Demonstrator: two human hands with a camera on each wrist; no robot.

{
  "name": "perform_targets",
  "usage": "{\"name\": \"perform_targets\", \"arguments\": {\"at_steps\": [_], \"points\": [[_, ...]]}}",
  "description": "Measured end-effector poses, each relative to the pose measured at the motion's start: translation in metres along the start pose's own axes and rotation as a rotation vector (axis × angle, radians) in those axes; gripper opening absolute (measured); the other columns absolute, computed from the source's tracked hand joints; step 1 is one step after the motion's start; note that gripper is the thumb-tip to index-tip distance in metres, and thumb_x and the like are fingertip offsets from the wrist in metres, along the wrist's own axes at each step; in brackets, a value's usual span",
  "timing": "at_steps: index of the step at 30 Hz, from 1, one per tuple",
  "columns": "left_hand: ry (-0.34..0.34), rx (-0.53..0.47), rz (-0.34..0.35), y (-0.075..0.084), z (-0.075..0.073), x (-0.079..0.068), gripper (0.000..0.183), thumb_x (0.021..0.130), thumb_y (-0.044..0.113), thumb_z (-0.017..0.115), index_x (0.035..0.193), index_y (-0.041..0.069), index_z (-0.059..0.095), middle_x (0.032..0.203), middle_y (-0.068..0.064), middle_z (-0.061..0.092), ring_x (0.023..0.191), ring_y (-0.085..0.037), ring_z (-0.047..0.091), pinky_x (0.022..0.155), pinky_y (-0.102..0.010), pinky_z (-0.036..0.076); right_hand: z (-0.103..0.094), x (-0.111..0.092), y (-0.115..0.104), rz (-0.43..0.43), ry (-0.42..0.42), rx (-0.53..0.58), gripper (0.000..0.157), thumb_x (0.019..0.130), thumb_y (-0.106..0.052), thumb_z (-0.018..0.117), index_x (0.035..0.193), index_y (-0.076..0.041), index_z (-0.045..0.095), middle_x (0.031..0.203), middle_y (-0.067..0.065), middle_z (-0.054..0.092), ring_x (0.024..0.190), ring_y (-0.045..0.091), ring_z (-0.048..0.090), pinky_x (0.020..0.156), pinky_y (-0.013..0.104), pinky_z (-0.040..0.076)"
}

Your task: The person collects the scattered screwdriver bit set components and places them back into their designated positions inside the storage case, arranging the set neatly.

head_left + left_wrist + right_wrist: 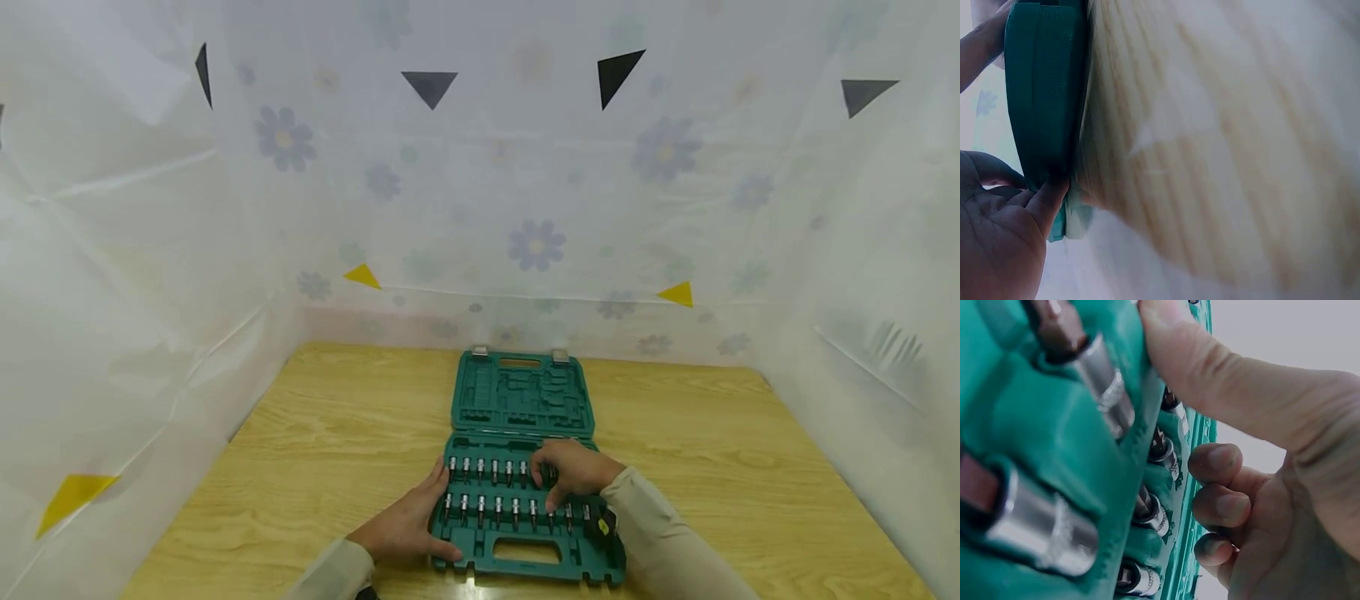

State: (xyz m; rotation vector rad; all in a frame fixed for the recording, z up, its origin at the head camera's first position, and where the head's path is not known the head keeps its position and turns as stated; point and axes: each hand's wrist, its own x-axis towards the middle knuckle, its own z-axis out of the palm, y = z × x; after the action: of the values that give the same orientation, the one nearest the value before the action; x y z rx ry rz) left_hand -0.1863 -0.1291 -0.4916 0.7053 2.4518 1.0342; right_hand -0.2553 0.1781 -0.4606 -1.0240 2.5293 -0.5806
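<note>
A green tool case (528,546) lies unfolded on the table, with two rows of chrome bit sockets (498,506) in its near half. At the case's left front corner, my left hand (408,521) grips the edge. The thumb lies by the front rim, the fingers along the left side. My right hand (573,468) reaches over the right part of the rows, fingers bent beside the upper row and thumb down by the lower one. In the right wrist view, the thumb touches the case and several curled fingers stand off from it. Whether a bit socket is between thumb and index finger is hidden.
The case's lid (525,387) leans back behind the rows, its moulded slots showing. A dark piece with a yellow mark (602,525) sits at the case's right side. The wood-grain table (337,417) is bounded by pale flowered sheeting (465,200) at the back and sides.
</note>
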Motion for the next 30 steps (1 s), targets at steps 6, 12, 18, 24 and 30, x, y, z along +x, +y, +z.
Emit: {"name": "perform_targets", "arguments": {"at_steps": [6,12,18,24,30], "points": [[-0.003,-0.006,-0.005,-0.0004,0.0004,-0.0007,0.120,0.076,0.047,0.080,0.153,-0.003,0.002,0.159,-0.019,-0.006,0.145,-0.037,0.008,0.111,-0.059,0.019,0.0023,0.0012,0.0009,0.008,0.004,-0.015,0.031,0.067,-0.025,0.087,0.083,-0.023,0.060,0.088,-0.011,0.052,0.076,0.009,0.044,0.072,0.030,0.041],[-0.004,-0.006,-0.012,0.0002,0.0003,-0.0009,0.120,0.076,0.047,0.080,0.153,-0.003,0.003,0.160,-0.019,-0.006,0.145,-0.037,0.008,0.111,-0.059,0.020,0.0016,0.0003,0.0003,0.004,0.010,-0.011,0.032,0.068,-0.024,0.087,0.084,-0.022,0.060,0.088,-0.010,0.052,0.076,0.009,0.043,0.071,0.030,0.040],[-0.003,0.001,-0.018,0.0012,-0.0009,-0.0002,0.120,0.076,0.048,0.079,0.153,-0.002,0.003,0.160,-0.019,-0.006,0.145,-0.037,0.008,0.111,-0.059,0.020,-0.0002,-0.0006,0.0006,0.004,0.009,-0.013,0.031,0.069,-0.025,0.086,0.085,-0.020,0.060,0.089,-0.009,0.052,0.078,0.010,0.044,0.073,0.035,0.041],[-0.006,0.006,-0.005,0.0001,-0.0011,0.0002,0.120,0.076,0.047,0.079,0.153,-0.003,0.002,0.159,-0.020,-0.006,0.145,-0.037,0.008,0.111,-0.058,0.019,-0.0004,-0.0006,-0.0009,0.011,0.013,-0.023,0.031,0.069,-0.026,0.086,0.085,-0.021,0.060,0.090,-0.009,0.052,0.077,0.009,0.044,0.073,0.032,0.041],[-0.001,0.024,0.003,-0.0010,0.0005,-0.0011,0.118,0.076,0.047,0.079,0.153,-0.003,0.004,0.159,-0.021,-0.007,0.144,-0.039,0.010,0.110,-0.059,0.022,-0.0002,-0.0018,-0.0028,0.014,0.023,-0.059,0.032,0.068,-0.030,0.085,0.086,-0.022,0.059,0.088,-0.009,0.051,0.075,0.008,0.043,0.074,0.034,0.039]]}}
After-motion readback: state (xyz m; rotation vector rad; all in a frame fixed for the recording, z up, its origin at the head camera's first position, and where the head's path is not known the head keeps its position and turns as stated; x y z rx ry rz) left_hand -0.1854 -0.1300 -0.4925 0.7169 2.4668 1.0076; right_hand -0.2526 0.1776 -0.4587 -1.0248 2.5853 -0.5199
